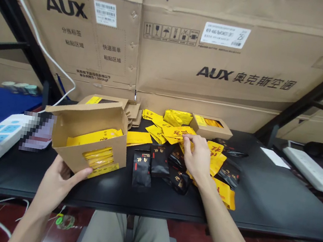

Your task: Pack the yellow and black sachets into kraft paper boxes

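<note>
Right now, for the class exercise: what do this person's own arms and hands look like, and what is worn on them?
The left hand and right hand are bare, without gloves. The left forearm and right forearm show no sleeves, watch or bracelet.

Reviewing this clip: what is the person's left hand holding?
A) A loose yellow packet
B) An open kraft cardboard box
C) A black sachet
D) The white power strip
B. The left hand holds the lower corner of the open kraft cardboard box, its thumb across the front, with yellow packets inside.
</note>
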`<state>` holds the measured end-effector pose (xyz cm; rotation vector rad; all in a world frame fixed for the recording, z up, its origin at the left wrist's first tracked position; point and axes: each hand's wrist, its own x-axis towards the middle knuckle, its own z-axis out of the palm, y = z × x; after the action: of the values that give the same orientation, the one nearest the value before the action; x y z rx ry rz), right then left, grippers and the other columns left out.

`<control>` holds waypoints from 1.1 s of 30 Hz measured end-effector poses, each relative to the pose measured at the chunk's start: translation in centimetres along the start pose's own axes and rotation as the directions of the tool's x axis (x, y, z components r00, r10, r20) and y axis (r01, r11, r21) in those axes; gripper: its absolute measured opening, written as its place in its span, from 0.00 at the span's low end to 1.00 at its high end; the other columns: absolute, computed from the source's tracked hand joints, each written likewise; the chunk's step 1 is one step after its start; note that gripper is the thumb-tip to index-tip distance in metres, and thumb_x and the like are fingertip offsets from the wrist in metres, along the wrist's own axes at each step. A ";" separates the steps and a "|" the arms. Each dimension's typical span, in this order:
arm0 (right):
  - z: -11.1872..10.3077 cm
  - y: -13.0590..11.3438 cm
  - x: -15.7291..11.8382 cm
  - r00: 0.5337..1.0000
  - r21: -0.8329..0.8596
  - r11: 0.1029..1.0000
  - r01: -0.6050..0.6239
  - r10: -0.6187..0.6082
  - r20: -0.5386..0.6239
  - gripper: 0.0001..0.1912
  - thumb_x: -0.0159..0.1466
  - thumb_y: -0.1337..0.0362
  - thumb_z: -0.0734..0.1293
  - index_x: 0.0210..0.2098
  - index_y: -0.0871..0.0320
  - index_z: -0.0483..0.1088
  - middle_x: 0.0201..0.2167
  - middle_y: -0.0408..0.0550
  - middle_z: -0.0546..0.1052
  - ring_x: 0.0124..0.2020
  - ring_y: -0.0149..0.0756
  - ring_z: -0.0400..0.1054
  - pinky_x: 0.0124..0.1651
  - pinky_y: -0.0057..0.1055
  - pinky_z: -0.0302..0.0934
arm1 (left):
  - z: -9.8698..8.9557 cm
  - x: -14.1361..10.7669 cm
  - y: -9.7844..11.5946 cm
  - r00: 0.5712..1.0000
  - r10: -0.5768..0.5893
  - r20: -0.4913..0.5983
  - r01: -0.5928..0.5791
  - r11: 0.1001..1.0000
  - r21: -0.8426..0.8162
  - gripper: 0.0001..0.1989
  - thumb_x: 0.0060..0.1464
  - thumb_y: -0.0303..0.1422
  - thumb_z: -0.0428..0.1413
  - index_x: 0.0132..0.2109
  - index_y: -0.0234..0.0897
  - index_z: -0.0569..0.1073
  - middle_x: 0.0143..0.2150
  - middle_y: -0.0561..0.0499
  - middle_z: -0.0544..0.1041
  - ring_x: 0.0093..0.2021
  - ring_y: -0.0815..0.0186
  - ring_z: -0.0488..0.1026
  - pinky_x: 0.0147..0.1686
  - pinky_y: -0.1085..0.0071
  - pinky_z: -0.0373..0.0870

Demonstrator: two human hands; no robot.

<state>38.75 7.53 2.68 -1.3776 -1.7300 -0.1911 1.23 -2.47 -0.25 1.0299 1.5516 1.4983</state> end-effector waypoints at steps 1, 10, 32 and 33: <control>0.0 -0.1 0.0 1.000 0.010 1.000 0.000 0.000 0.001 0.17 0.74 0.56 0.59 0.39 0.56 0.75 0.41 0.55 0.83 0.44 0.47 0.73 0.52 0.46 0.68 | -0.1 0.1 -0.2 1.000 0.011 -0.002 -0.011 1.000 -0.006 0.37 0.36 0.46 0.76 0.54 0.45 0.75 0.56 0.46 0.82 0.57 0.46 0.80 0.61 0.46 0.77; -0.7 -7.7 0.1 0.975 0.359 0.926 0.115 -0.175 0.138 0.13 0.72 0.57 0.63 0.50 0.54 0.74 0.49 0.54 0.82 0.53 0.43 0.75 0.59 0.46 0.70 | 0.8 0.2 1.3 0.854 0.511 -0.096 -0.511 0.859 0.027 0.37 0.54 0.46 0.68 0.67 0.54 0.63 0.68 0.47 0.71 0.70 0.52 0.68 0.69 0.53 0.67; 3.6 -17.8 1.1 0.978 0.765 0.642 -0.046 -0.126 0.164 0.20 0.70 0.59 0.66 0.60 0.55 0.66 0.58 0.52 0.76 0.56 0.36 0.74 0.62 0.39 0.70 | 0.7 1.1 7.8 0.837 0.547 0.010 -0.518 0.787 0.335 0.30 0.60 0.44 0.63 0.66 0.40 0.70 0.67 0.41 0.74 0.67 0.51 0.71 0.71 0.50 0.62; 3.7 -17.7 0.9 0.980 0.750 0.661 -0.022 -0.135 0.148 0.19 0.71 0.60 0.65 0.59 0.55 0.67 0.58 0.52 0.76 0.55 0.36 0.74 0.62 0.39 0.70 | 0.5 1.2 7.9 0.842 0.539 0.023 -0.514 0.790 0.335 0.31 0.60 0.45 0.63 0.67 0.40 0.70 0.68 0.41 0.73 0.69 0.50 0.69 0.72 0.50 0.61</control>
<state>21.83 3.90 7.95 -0.7227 -1.7060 0.6033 1.68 -1.20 7.69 1.7387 1.6878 1.6824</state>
